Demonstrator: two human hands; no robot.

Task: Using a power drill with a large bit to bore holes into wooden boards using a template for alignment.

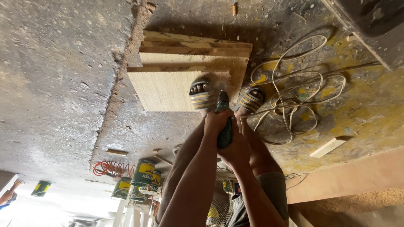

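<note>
Green-bodied power drill [224,126] is held in both hands above a plywood panel [168,86] that lies on the concrete floor [54,75]. The view appears inverted, so the arms enter from the bottom edge and reach toward the feet. Which arm is which cannot be settled with certainty from this orientation; by picture position, the left hand [215,122] wraps the upper part of the drill body, fingers curled tightly around it. The right hand [235,149] clasps the lower grip, fingers closed around the housing. The drill's nose points at the panel's near edge, between two feet in striped sandals [203,96]; contact between bit and wood is too small to confirm.

Wooden battens [195,44] lie stacked across the far end of the panel. A tangled white cable [294,90] rests on the paint-stained floor beside the sandalled foot at picture right. A short wood offcut [328,147] lies well apart from the cable. Green and yellow paint cans [145,172] stand grouped near a coiled orange hose [110,168].
</note>
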